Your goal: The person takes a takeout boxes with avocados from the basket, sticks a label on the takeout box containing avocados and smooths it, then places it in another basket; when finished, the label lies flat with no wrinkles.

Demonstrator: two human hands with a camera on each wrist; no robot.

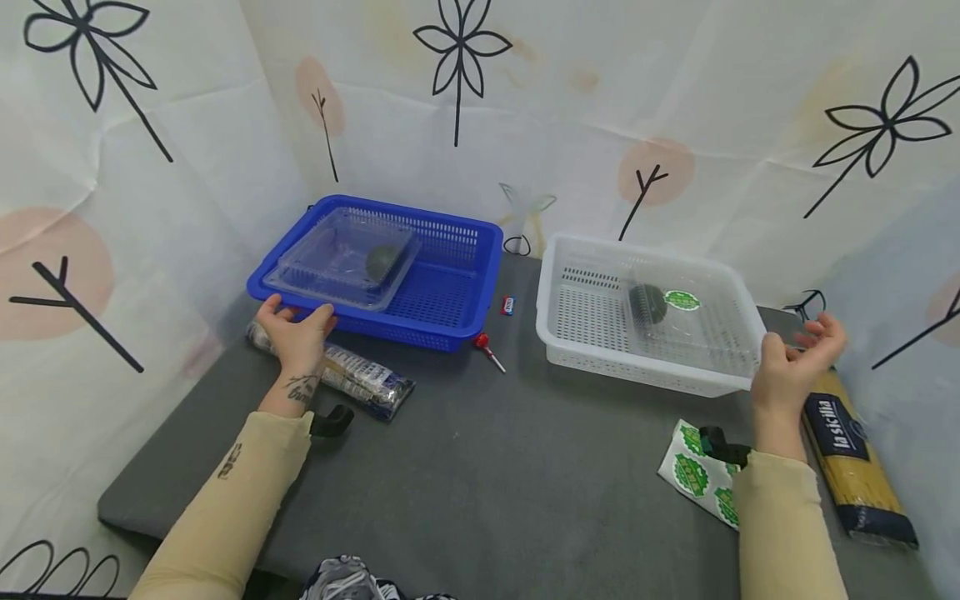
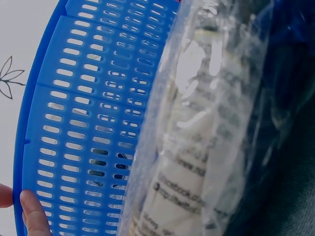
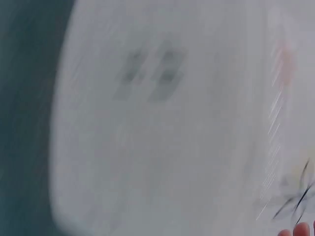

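Resting between hands (image 1: 295,343) (image 1: 793,383), white basket (image 1: 637,372)

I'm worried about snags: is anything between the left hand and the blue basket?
Nothing visible: the left hand grips the blue basket by its near rim. The printed packet lies lower, in front.

White basket (image 3: 162,147), blurry in right-wrist view

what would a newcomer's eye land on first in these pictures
Probably the vivid blue basket at the left of the dark table, its rim held by the left hand. Next, the white basket on the right, with the right hand beside its right end. The red lollipop also pops, by the blue basket's near right corner.
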